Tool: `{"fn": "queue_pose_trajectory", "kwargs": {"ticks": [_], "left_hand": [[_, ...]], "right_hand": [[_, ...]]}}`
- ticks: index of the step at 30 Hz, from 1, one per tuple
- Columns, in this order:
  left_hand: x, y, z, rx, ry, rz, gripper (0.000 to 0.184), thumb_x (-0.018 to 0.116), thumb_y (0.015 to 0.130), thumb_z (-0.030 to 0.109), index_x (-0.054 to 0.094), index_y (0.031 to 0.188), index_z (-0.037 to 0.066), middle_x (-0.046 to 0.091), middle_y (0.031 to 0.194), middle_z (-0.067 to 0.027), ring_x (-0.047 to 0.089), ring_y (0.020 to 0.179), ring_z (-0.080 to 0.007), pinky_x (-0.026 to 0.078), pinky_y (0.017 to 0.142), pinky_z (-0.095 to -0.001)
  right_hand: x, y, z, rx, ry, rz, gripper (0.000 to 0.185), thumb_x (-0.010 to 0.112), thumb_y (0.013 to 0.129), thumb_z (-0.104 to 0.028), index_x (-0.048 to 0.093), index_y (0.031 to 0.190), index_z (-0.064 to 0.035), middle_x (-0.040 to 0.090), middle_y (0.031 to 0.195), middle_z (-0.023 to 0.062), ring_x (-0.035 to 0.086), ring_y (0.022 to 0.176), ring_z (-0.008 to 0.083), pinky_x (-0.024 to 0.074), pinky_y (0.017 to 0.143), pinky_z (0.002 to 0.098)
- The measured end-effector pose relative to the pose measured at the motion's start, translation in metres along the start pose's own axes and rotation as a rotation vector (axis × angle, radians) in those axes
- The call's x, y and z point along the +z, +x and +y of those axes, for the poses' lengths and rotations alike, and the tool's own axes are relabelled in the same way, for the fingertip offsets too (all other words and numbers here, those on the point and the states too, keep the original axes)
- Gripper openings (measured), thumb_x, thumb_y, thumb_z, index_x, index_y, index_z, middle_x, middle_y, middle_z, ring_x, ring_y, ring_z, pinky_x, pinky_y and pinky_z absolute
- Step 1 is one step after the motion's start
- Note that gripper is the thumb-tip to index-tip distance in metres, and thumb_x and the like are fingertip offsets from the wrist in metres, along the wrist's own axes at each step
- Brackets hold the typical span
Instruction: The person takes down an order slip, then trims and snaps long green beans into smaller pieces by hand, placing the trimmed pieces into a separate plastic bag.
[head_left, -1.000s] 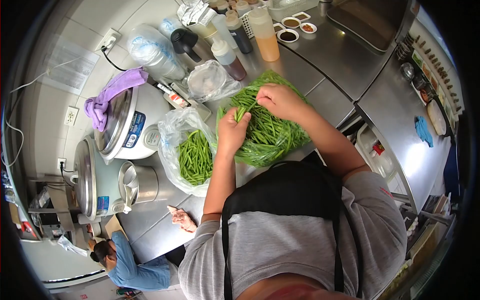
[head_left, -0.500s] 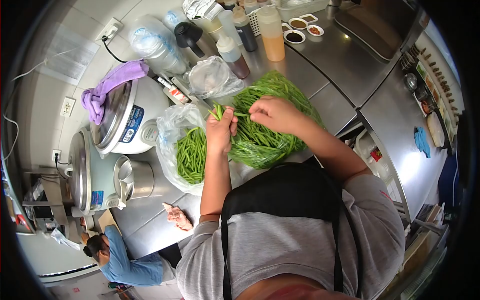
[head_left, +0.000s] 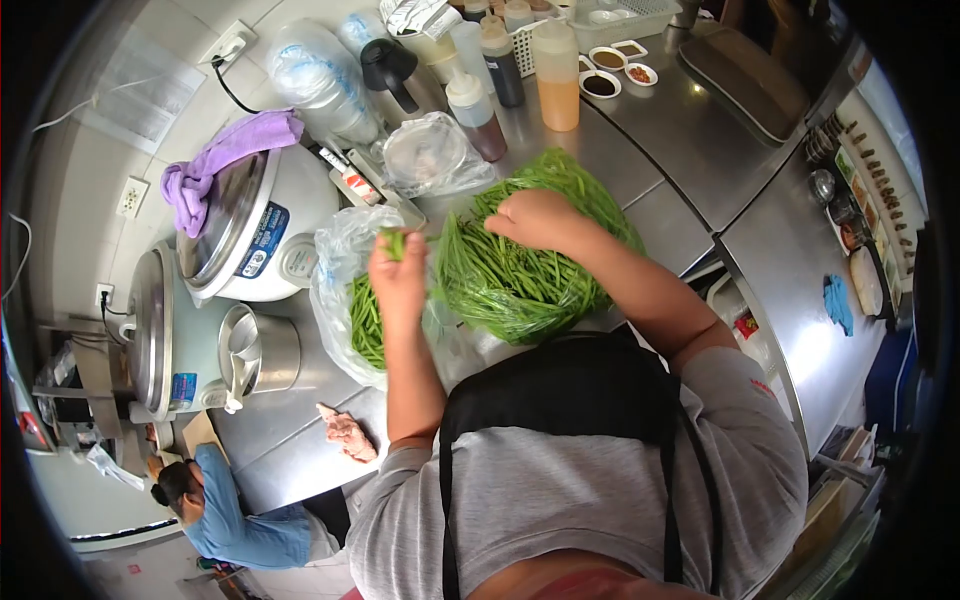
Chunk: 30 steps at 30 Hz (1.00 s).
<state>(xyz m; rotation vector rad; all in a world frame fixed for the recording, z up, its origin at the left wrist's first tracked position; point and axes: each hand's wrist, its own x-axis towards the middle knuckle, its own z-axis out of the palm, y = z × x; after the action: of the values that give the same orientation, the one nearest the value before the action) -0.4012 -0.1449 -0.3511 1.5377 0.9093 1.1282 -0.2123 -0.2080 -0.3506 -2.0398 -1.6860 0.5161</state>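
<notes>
My left hand (head_left: 402,282) is closed around a few green bean pieces (head_left: 393,243), their ends poking up past the fingers. It hovers at the right side of a clear plastic bag (head_left: 335,290) with short-cut green beans (head_left: 366,325) inside. My right hand (head_left: 540,218) has its fingers curled together over a larger plastic bag (head_left: 520,318) full of long green beans (head_left: 520,270). Whatever those fingertips pinch blends into the beans behind them.
Rice cookers (head_left: 270,225) and a steel pot (head_left: 275,350) stand at the left. Squeeze bottles (head_left: 556,80) and sauce dishes (head_left: 600,84) line the back. A raw meat piece (head_left: 347,434) lies on the steel counter (head_left: 285,455). A person in blue (head_left: 235,520) is at lower left.
My left hand has moved left from the large bag toward the smaller one, carrying bean pieces. My right hand has shifted slightly left, and the hands are farther apart.
</notes>
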Motion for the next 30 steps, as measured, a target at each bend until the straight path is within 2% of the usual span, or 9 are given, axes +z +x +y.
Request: {"fn": "queue_pose_trajectory", "kwargs": {"ticks": [2,8,9,15,20,23,26,28,30], "left_hand": [[-0.041,0.010,-0.010,-0.039,0.156,-0.089,0.009,0.056,0.079,0.013,0.053,0.080,0.005,0.050,0.062,0.0018,0.043,0.050,-0.0065,0.035,0.046,-0.0203],[-0.102,0.004,-0.037,-0.135,0.944,-0.100,0.032,0.063,0.073,0.020,0.056,0.094,-0.003,0.057,0.078,-0.0090,0.051,0.063,-0.0156,0.043,0.059,-0.0280],[-0.102,0.004,-0.033,-0.028,1.046,-0.070,0.039,0.065,0.071,0.023,0.055,0.099,-0.003,0.056,0.079,-0.0115,0.050,0.065,-0.0154,0.042,0.060,-0.0270],[-0.048,0.009,-0.015,0.002,0.385,-0.074,0.030,0.064,0.071,0.013,0.057,0.098,0.001,0.054,0.071,-0.0059,0.049,0.062,-0.0123,0.042,0.058,-0.0248],[0.032,-0.003,0.007,0.138,0.299,-0.269,0.042,0.064,0.070,0.009,0.050,0.109,0.003,0.047,0.060,-0.0018,0.042,0.053,-0.0082,0.037,0.050,-0.0222],[0.053,0.002,-0.011,0.263,0.186,-0.358,0.029,0.058,0.074,0.010,0.053,0.101,0.003,0.054,0.066,-0.0098,0.051,0.056,-0.0200,0.041,0.054,-0.0289],[0.055,0.002,-0.007,0.420,0.380,-0.426,0.020,0.054,0.076,0.011,0.056,0.094,0.003,0.056,0.072,-0.0163,0.054,0.063,-0.0307,0.043,0.058,-0.0342],[0.053,0.001,-0.004,0.401,0.469,-0.454,0.016,0.052,0.078,0.011,0.057,0.090,0.003,0.056,0.076,-0.0193,0.054,0.068,-0.0364,0.043,0.060,-0.0372],[0.049,0.000,0.000,0.369,0.442,-0.422,0.014,0.050,0.081,0.011,0.057,0.089,0.001,0.058,0.073,-0.0136,0.054,0.063,-0.0219,0.043,0.058,-0.0301]], "right_hand": [[-0.011,0.008,-0.002,0.041,-0.122,-0.169,0.022,0.055,0.074,-0.028,0.057,0.077,-0.0070,0.060,0.075,0.0125,0.058,0.072,0.0296,0.0440,0.064,0.0415],[0.028,0.047,0.015,-0.127,-0.031,0.198,0.020,0.056,0.074,-0.028,0.057,0.078,-0.0091,0.059,0.082,0.0097,0.057,0.076,0.0276,0.0441,0.065,0.0406],[0.032,0.049,0.015,-0.135,-0.028,0.189,0.018,0.057,0.073,-0.026,0.057,0.078,-0.0094,0.059,0.082,0.0094,0.057,0.076,0.0278,0.0440,0.065,0.0407],[0.013,0.030,-0.001,-0.258,0.042,0.389,0.008,0.056,0.072,-0.018,0.057,0.075,-0.0107,0.055,0.077,0.0071,0.055,0.074,0.0281,0.0439,0.063,0.0396],[-0.023,-0.005,-0.024,-0.546,0.028,0.570,0.008,0.057,0.070,-0.018,0.057,0.070,-0.0102,0.054,0.074,0.0055,0.054,0.070,0.0270,0.0433,0.059,0.0368],[-0.025,-0.023,-0.029,-0.629,0.060,0.581,0.006,0.058,0.067,-0.016,0.057,0.069,-0.0099,0.054,0.072,0.0061,0.053,0.068,0.0274,0.0425,0.056,0.0366],[-0.010,-0.028,-0.018,-0.572,0.259,0.542,0.006,0.057,0.071,-0.013,0.056,0.069,-0.0074,0.054,0.067,0.0044,0.053,0.060,0.0202,0.0419,0.053,0.0317],[0.004,-0.032,-0.009,-0.350,0.672,0.299,0.009,0.055,0.074,-0.013,0.056,0.069,-0.0054,0.054,0.065,0.0025,0.051,0.058,0.0142,0.0412,0.052,0.0281],[0.009,-0.038,-0.007,-0.181,0.946,0.153,0.011,0.054,0.077,-0.013,0.056,0.070,-0.0035,0.053,0.063,0.0011,0.049,0.056,0.0095,0.0407,0.052,0.0248]]}}
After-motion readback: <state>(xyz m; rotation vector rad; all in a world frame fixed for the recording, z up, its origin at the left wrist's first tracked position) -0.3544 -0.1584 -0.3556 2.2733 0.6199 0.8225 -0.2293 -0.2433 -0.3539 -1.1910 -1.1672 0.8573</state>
